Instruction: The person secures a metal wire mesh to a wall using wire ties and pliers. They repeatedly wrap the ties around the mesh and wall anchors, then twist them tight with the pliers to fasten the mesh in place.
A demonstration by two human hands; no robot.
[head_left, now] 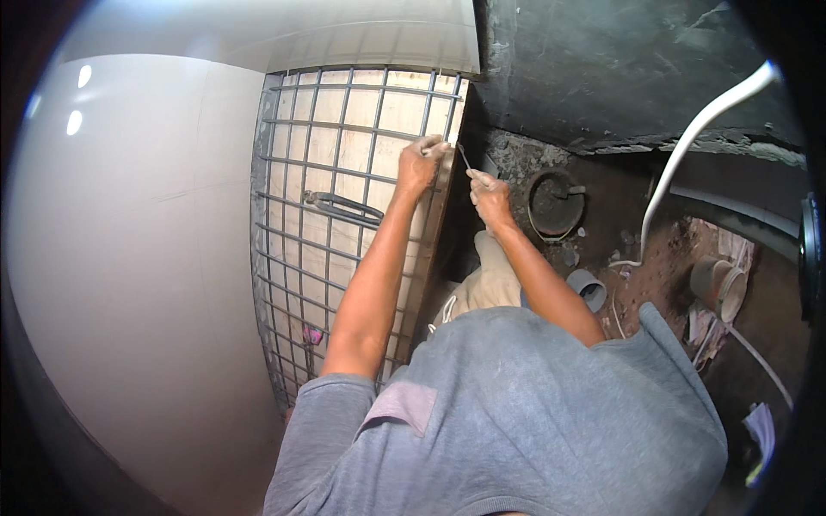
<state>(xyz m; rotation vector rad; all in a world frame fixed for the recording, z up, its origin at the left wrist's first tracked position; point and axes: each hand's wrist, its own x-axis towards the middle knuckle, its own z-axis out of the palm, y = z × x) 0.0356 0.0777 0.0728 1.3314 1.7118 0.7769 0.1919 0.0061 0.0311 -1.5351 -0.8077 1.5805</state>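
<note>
A grid of steel reinforcing bars (334, 162) lies over a pale wooden board (361, 107) in front of me. Over its right edge, my left hand (419, 163) is closed with the fingertips pinched together; what they hold, if anything, is too small to make out. Just to the right, beyond the board's edge, my right hand (491, 198) is closed round a thin metal rod-like tool (465, 158) that points up and toward the board. End-cutting pincers (344, 209) with dark handles rest on the bars, left of my left forearm.
A smooth pale wall panel (138, 215) borders the grid on the left. Right of me stand a dark bucket (555, 211), a grey pail (587, 290) and a tipped bucket (718, 288) on the dirt floor. A white hose (688, 142) hangs at the right. A small pink scrap (312, 335) lies among the bars.
</note>
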